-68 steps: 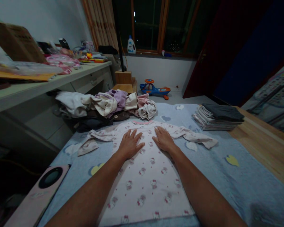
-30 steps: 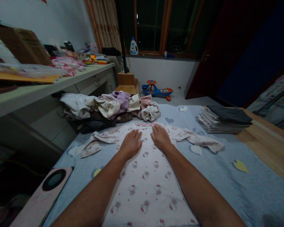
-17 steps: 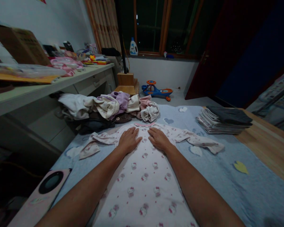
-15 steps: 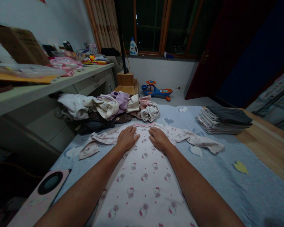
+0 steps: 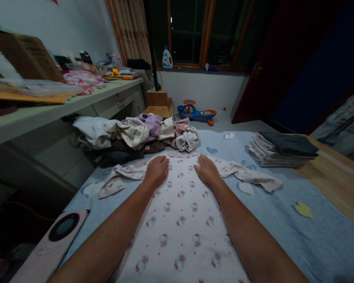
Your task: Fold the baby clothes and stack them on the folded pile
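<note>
A white child's garment (image 5: pixel 179 212) with small pink cat prints lies spread flat on a light blue blanket (image 5: pixel 283 220), its sleeves stretched out to both sides. My left hand (image 5: pixel 157 171) lies flat and open on the garment's upper left chest, near the left shoulder. My right hand (image 5: pixel 207 170) rests flat and open on the upper right chest, fingers pointing to the pink collar. Neither hand holds anything.
A heap of unfolded clothes (image 5: pixel 135 133) lies just beyond the garment. A stack of folded clothes (image 5: pixel 283 151) sits at the right on the blanket's edge beside bare wood (image 5: pixel 336 181). A pink phone (image 5: pixel 51 243) lies at lower left. A cluttered desk (image 5: pixel 61 104) runs along the left.
Both hands slid apart from the middle of the chest toward the garment's shoulders, staying flat on the cloth.
</note>
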